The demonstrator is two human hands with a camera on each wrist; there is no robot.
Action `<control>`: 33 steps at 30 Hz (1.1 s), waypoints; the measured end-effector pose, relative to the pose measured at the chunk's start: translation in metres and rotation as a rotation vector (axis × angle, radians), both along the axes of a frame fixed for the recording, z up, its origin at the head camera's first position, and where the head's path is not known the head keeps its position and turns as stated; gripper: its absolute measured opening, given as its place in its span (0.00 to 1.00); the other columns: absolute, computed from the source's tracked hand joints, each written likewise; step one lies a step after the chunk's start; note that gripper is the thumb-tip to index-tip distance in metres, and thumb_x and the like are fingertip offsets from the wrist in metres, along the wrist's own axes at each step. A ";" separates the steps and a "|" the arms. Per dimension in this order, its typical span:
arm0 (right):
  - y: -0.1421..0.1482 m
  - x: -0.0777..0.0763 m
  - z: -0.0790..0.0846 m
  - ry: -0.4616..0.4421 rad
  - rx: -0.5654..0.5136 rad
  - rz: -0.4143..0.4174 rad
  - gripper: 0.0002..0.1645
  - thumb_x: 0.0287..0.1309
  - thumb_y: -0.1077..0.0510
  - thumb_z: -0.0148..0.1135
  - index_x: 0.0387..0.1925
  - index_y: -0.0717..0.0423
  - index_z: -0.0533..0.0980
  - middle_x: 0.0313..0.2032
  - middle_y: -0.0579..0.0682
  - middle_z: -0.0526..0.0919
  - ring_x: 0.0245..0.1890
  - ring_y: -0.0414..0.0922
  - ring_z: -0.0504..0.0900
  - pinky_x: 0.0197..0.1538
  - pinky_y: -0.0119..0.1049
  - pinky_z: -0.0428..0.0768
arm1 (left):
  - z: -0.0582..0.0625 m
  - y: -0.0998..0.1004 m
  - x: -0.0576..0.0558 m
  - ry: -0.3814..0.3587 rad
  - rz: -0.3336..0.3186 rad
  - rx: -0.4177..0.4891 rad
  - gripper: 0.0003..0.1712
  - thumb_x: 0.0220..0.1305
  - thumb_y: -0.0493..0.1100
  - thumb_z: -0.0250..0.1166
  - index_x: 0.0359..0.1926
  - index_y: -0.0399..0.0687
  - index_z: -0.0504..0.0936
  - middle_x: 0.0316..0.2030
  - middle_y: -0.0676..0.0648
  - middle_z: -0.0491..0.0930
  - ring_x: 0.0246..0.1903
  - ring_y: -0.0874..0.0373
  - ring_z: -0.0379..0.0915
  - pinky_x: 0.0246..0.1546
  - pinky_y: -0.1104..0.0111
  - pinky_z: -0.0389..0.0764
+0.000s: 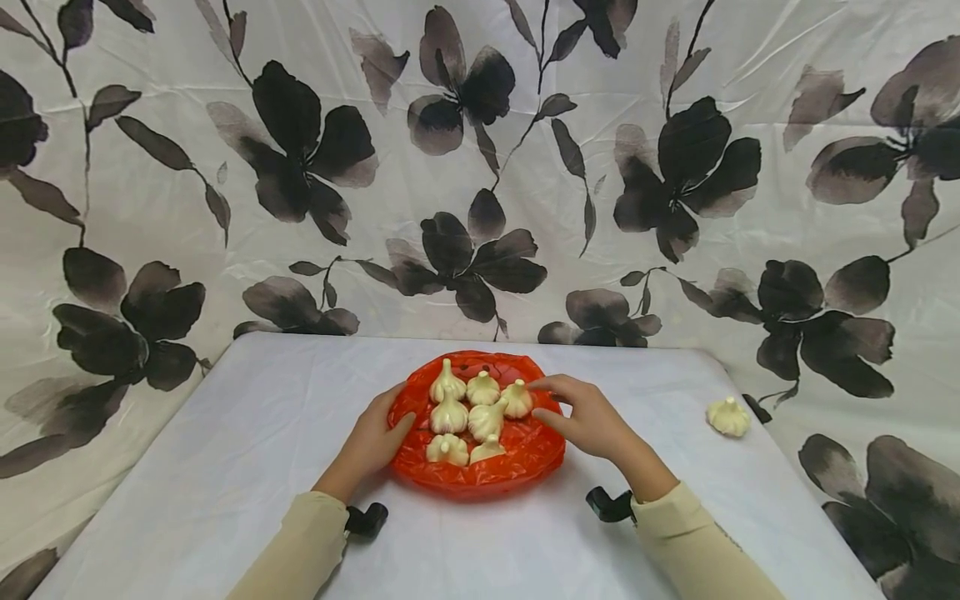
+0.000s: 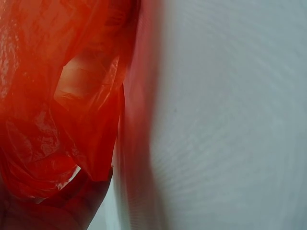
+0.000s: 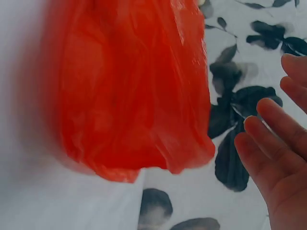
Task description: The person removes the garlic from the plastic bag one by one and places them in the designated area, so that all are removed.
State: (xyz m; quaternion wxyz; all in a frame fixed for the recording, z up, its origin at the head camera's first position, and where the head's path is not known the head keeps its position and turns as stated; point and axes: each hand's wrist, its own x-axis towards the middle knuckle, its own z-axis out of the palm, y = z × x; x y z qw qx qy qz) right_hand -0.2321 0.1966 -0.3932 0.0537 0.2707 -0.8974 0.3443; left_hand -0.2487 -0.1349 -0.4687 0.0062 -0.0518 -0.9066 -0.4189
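A red plastic bag (image 1: 480,483) sits in the middle of the table, its mouth spread wide. Several garlic bulbs (image 1: 448,412) lie grouped inside it. At the bag's left edge my left hand (image 1: 378,433) holds the rim, thumb over the top and fingers along the outer side. The left wrist view shows part of this hand below the crinkled plastic. My right hand (image 1: 588,412) is raised over the right edge, fingers parted and holding nothing, close to the rightmost bulb (image 1: 517,400). In the right wrist view its fingers (image 3: 276,143) stand apart from the bag.
A single garlic bulb (image 1: 727,417) lies on the white table (image 1: 247,467) near its right edge. Behind the table hangs a pale cloth (image 1: 570,250) with dark flower prints. A black wrist mount (image 1: 367,521) shows at the left sleeve, and another mount (image 1: 609,505) at the right.
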 end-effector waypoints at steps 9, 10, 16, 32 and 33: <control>-0.017 0.002 -0.010 -0.030 0.037 0.001 0.21 0.59 0.53 0.66 0.54 0.49 0.79 0.53 0.45 0.83 0.57 0.50 0.78 0.62 0.53 0.76 | 0.000 0.001 0.001 0.016 -0.001 -0.008 0.36 0.69 0.48 0.57 0.74 0.47 0.56 0.70 0.36 0.60 0.69 0.37 0.57 0.66 0.42 0.64; -0.018 0.002 -0.011 -0.038 0.041 0.006 0.20 0.59 0.53 0.66 0.54 0.49 0.79 0.52 0.45 0.83 0.57 0.49 0.78 0.62 0.52 0.76 | 0.000 0.001 0.000 0.016 -0.002 -0.010 0.36 0.69 0.48 0.57 0.74 0.47 0.56 0.70 0.36 0.60 0.69 0.37 0.57 0.66 0.42 0.64; -0.025 0.001 -0.017 -0.069 0.044 0.046 0.20 0.59 0.53 0.66 0.53 0.49 0.79 0.49 0.45 0.85 0.54 0.47 0.80 0.60 0.50 0.77 | 0.000 0.000 -0.001 0.010 0.003 -0.009 0.36 0.69 0.48 0.57 0.74 0.47 0.55 0.70 0.37 0.59 0.70 0.38 0.56 0.67 0.43 0.63; -0.036 -0.002 -0.035 -0.106 0.049 0.059 0.17 0.58 0.51 0.67 0.50 0.47 0.81 0.46 0.43 0.86 0.50 0.42 0.82 0.57 0.43 0.80 | -0.002 0.001 -0.001 -0.007 0.005 0.000 0.37 0.69 0.48 0.57 0.74 0.48 0.54 0.71 0.37 0.59 0.70 0.38 0.56 0.67 0.43 0.63; -0.037 -0.001 -0.036 -0.117 0.051 0.053 0.17 0.57 0.51 0.67 0.49 0.46 0.81 0.45 0.43 0.86 0.50 0.41 0.82 0.57 0.43 0.80 | -0.002 0.001 -0.001 -0.006 0.004 0.000 0.37 0.69 0.48 0.57 0.74 0.48 0.55 0.71 0.37 0.59 0.70 0.38 0.56 0.67 0.43 0.63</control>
